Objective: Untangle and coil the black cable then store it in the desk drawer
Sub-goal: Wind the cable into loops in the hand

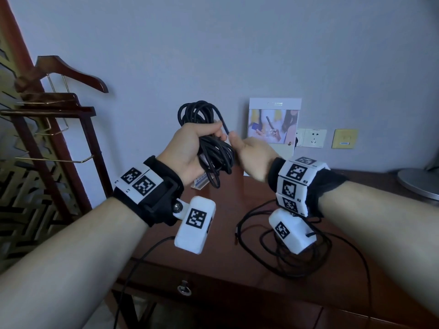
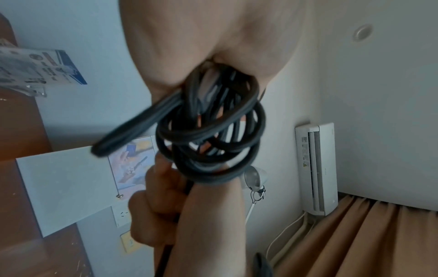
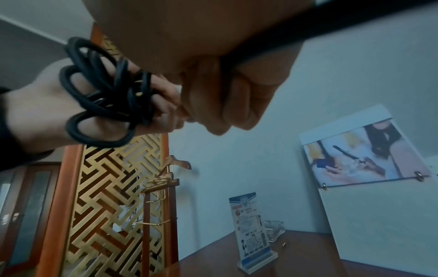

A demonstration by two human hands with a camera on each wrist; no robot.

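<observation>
Above the brown desk (image 1: 228,193), my left hand (image 1: 197,141) grips a bundle of black cable (image 1: 202,119) wound in several loops; its lower loops hang below the fist. My right hand (image 1: 240,146) sits just right of it, fingers curled round a strand that runs up into the bundle. In the right wrist view the strand (image 3: 272,46) passes through my right fist (image 3: 225,93), and my left hand (image 3: 42,116) holds the coil (image 3: 102,97). The left wrist view shows the coil (image 2: 213,131) below my left palm (image 2: 201,37). The desk drawer (image 1: 213,288) is closed, with a ring pull (image 1: 184,289).
A loose tangle of thinner black cable (image 1: 285,257) lies on the desk under my right wrist; whether it joins the bundle is unclear. A small sign stand (image 3: 251,232) and a poster board (image 1: 273,124) stand at the back. A hanger rack (image 1: 54,96) is left, a lamp base (image 1: 418,184) right.
</observation>
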